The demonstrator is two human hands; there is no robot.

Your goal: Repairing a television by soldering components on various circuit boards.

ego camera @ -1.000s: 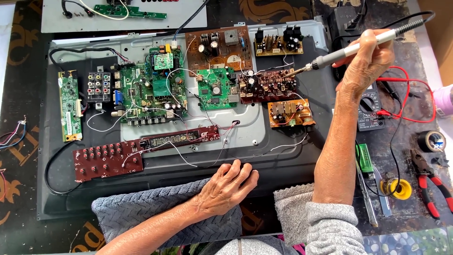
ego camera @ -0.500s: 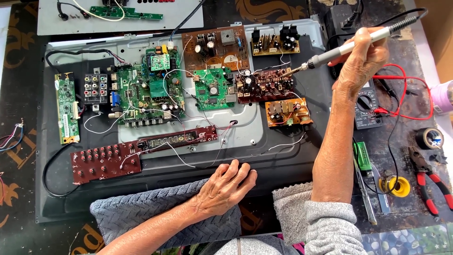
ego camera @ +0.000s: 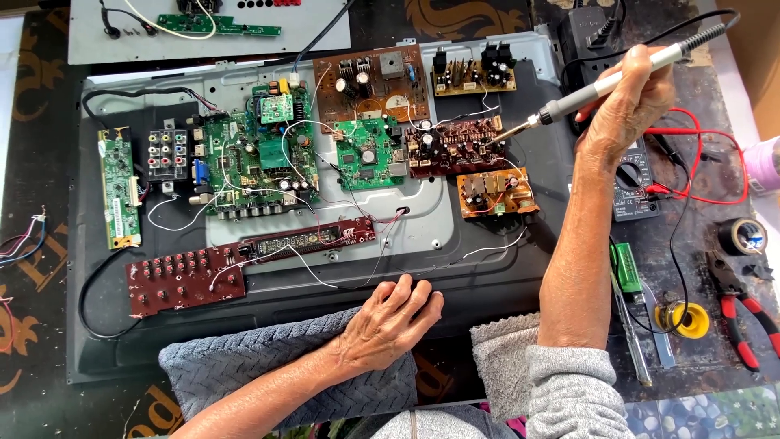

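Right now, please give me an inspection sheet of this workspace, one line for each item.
Surface: dark patterned table, crowded.
Job's things: soldering iron, tip at the dark red circuit board on the opened television back panel.
Clutter: multimeter, pliers, tape roll, solder spool.
Grippers: right hand grips the iron; left hand rests flat on the panel.
Cables: red test leads; loose white wires between boards.
Surroundings: nothing seen.
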